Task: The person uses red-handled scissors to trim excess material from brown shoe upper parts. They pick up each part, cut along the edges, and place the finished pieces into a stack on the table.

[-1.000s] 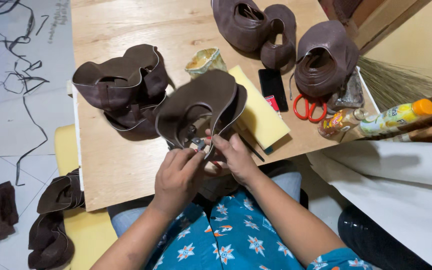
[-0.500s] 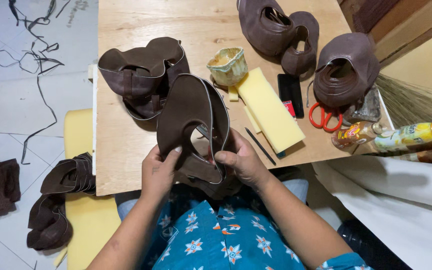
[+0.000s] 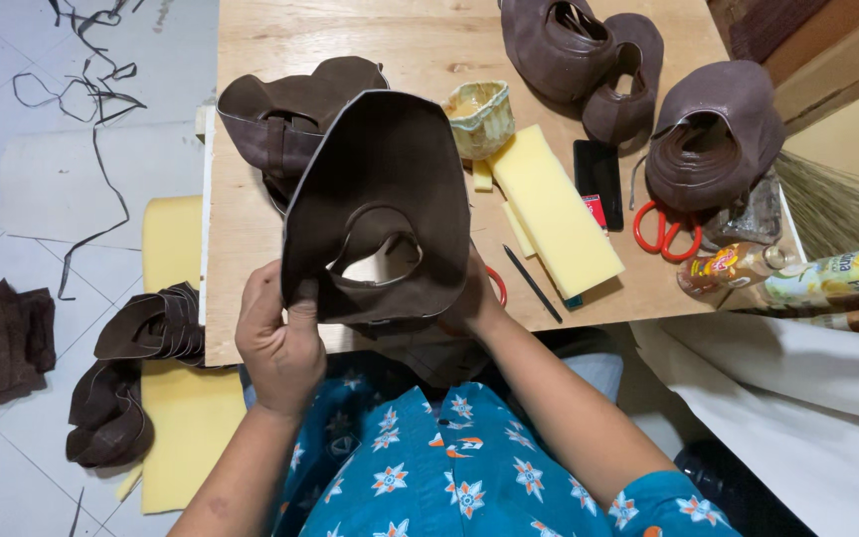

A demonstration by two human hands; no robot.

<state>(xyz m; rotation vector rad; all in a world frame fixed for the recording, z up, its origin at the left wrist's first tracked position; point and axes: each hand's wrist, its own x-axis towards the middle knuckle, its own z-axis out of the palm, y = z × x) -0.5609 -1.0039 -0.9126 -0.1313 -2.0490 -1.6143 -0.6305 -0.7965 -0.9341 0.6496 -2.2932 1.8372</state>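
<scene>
I hold a dark brown leather shoe upper [image 3: 380, 189] upright over the near edge of the wooden table [image 3: 251, 219]. It has an oval opening in its middle. My left hand [image 3: 278, 343] grips its lower left edge, thumb on the face. My right hand [image 3: 474, 298] grips its lower right edge from behind and is mostly hidden by the leather. Behind it lies a pile of similar brown uppers [image 3: 275, 114].
On the table are a small pot of glue [image 3: 479, 117], a yellow foam block [image 3: 554, 209], a black phone [image 3: 599, 174], a pen [image 3: 532, 283], red-handled scissors [image 3: 660, 227], two bottles [image 3: 807, 278] and more brown uppers [image 3: 713, 134]. Uppers [image 3: 131, 368] and foam sheets lie on the tiled floor.
I have lifted the upper from lying low over the table's edge to upright facing me, and spread it wide. My hands moved apart to its two lower edges.
</scene>
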